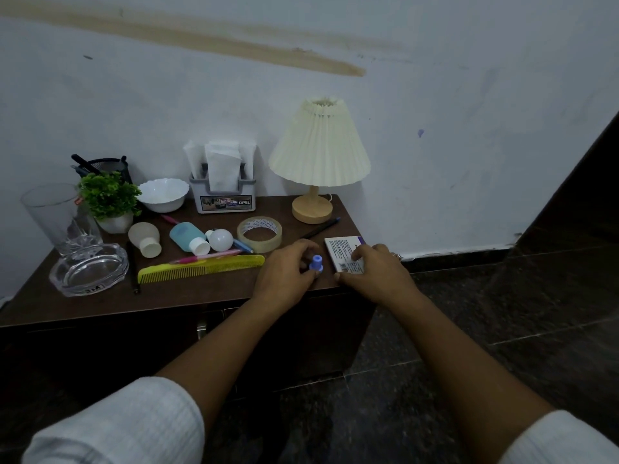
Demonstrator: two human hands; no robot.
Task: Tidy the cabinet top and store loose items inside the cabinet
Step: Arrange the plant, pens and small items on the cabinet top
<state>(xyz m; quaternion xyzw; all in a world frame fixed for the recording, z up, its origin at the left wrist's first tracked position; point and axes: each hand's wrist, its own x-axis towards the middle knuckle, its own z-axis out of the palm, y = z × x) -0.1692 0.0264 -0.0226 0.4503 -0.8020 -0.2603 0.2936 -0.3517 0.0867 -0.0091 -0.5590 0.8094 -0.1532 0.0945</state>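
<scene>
Seen from the head camera, a dark brown wooden cabinet top stands against a pale, scuffed wall crossed by a long tan stain; dark speckled stone floor lies to its right. At about 4 o'clock on the top, near the front edge, the left hand curls its fingers round a small blue-capped bottle. Just beside it, at 3 o'clock, the right hand grips a small white printed box, fingers bent over the top and thumb at the near edge. A cream pleated lamp on a wooden base stands at 1 o'clock, a grey tissue holder at 12. Around the middle lie a roll of clear tape, a white bulb, a blue squeeze bottle with a white cap and a yellow-green plastic comb. At 9 o'clock sit a clear glass ashtray and a tall glass tumbler; at 11, a small green potted plant and a white scalloped bowl.
</scene>
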